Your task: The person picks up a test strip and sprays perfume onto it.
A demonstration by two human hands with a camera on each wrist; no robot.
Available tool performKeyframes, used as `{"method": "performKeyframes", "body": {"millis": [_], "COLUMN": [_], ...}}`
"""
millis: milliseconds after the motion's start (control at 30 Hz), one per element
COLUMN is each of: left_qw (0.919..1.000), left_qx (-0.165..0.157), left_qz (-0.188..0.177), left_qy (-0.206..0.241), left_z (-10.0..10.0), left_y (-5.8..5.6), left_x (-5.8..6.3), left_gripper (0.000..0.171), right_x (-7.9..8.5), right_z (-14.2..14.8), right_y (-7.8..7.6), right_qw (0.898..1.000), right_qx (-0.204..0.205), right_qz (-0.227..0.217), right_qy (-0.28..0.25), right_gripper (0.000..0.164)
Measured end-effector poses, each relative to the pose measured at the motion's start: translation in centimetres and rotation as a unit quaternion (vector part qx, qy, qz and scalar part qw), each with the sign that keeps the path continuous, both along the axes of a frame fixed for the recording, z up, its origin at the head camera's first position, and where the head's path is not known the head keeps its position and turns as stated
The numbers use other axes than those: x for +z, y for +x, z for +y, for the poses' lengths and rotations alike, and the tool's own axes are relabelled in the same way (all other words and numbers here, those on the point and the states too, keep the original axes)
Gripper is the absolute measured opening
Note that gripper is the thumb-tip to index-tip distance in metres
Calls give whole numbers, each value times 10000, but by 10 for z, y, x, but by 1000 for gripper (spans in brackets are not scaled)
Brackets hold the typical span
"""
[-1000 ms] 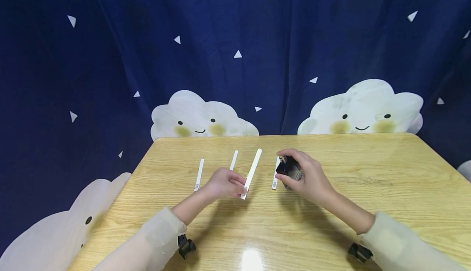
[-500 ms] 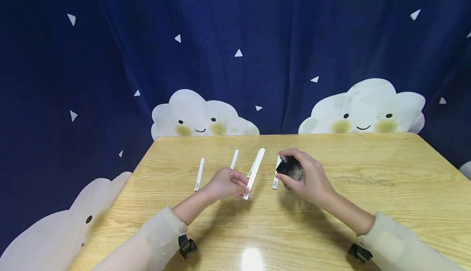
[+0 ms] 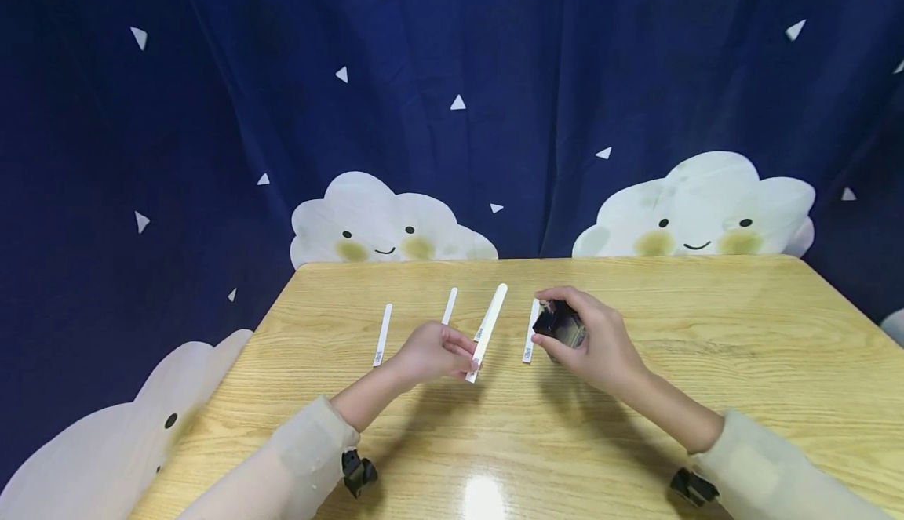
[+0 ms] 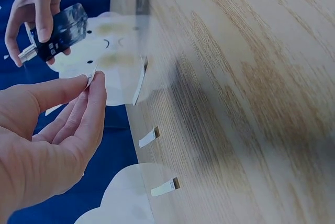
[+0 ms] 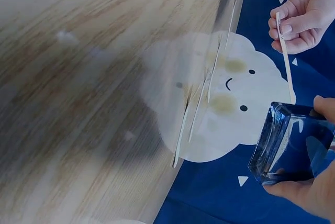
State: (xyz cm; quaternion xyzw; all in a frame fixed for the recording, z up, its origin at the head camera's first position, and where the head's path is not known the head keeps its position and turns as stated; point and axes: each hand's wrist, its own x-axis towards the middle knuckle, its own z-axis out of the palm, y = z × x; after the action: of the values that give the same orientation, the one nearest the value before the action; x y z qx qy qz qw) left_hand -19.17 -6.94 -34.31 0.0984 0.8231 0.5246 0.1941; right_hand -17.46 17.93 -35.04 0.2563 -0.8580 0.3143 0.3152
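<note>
My left hand point(image 3: 439, 351) pinches a white paper test strip point(image 3: 487, 332) near its lower, printed end. The strip slants up and away, raised over the table. In my right hand point(image 3: 596, 340) is a dark glass perfume bottle point(image 3: 570, 330), tilted so its top points left toward that strip. The left wrist view shows its metal spray nozzle point(image 4: 28, 53) with a fingertip right beside it. From the right wrist, the thick glass base point(image 5: 267, 145) shows. More strips lie on the table: one point(image 3: 382, 336) at left, one point(image 3: 450, 306) partly behind my left hand, another point(image 3: 528, 343) beside the bottle.
The light wooden table point(image 3: 706, 347) spans the front. Behind it hangs a dark blue curtain point(image 3: 452, 151) with white clouds and triangles. One more strip point(image 3: 482, 330) lies mostly hidden behind the held one. Black wrist cameras point(image 3: 359, 473) sit under both sleeves.
The held strip has shifted slightly to the right, uncovering print on the strip behind it. The right hand and bottle have barely moved, drifting a little right.
</note>
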Motion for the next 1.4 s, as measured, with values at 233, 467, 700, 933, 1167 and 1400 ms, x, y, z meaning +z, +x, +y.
{"method": "performKeyframes", "body": {"millis": [233,467,700,933,1167,1400], "left_qw": [10000,10000,9995,9968,9941,9907], "left_qx": [-5,45,239,751,988,1244], "left_qz": [1,-47,-101,-141,-200,-370], "left_qy": [7,-18,-151,-216,-407,-406], "left_z": [-2,-6,-20,-49,-68,-74], "left_y": [-1,-1,-6,-16,-25,-30], "left_x": [-2,-3,-12,-19,-22,-24], "left_gripper": [21,21,22,20,24,24], "right_x": [0,4,3,3,2,3], "right_z": [-1,2,11,19,20,18], "right_y": [2,4,8,12,13,12], "right_qw": [10000,9997,9997,9997,9996,9995], "right_qx": [-11,-178,-209,-218,-144,-110], "right_qz": [19,1,15,-136,-240,-282], "right_qy": [-85,-156,-82,-23,24,54], "right_gripper": [54,56,57,58,58,59]}}
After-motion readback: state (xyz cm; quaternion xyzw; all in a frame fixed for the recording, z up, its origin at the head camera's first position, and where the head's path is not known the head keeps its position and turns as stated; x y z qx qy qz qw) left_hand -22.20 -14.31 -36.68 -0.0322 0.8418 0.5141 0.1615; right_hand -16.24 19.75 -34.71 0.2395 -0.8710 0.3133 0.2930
